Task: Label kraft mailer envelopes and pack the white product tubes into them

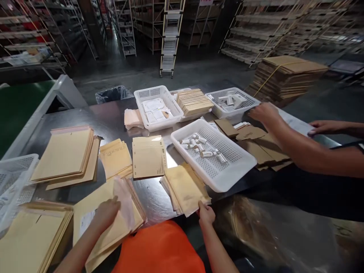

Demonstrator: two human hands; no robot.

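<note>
My left hand point(106, 214) is closed at the pale flap of a large yellow padded envelope point(96, 201), which tops a stack at the table's front edge. A white label on that envelope is partly covered by my wrist. With thumb and fingers my right hand point(207, 214) pinches the near corner of a smaller padded envelope point(184, 185). That one lies tilted on a small pile beside a white perforated basket point(241, 167). Several small white tubular items point(209, 153) lie in the basket.
More envelope stacks point(64, 151) lie at the left and middle. Further baskets point(142, 94) stand at the back, near flat brown cartons point(261, 148). At right, a co-worker's hands point(263, 113) hold a white sheet point(295, 121). Bundled cardboard point(287, 79) is behind.
</note>
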